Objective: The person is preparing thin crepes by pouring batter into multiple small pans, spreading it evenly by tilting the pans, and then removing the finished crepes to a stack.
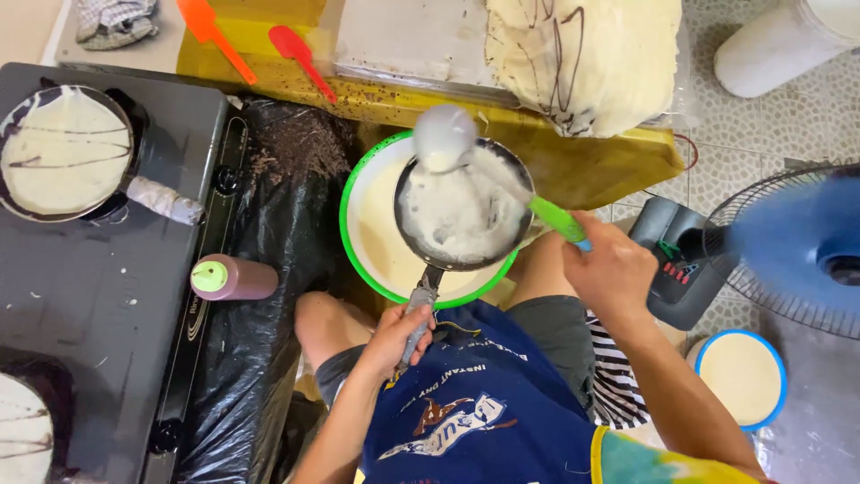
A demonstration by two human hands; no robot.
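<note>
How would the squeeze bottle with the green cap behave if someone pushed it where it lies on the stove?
The squeeze bottle lies on its side on the flat stove top, so a sideways push would probably make it roll. It looks like soft plastic, so it likely dents under a grip. Its dark filling seems to reach most of its length, so it may feel fairly heavy.

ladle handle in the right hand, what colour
Bright green plastic ladle handle, held by the right hand; head view.
</note>
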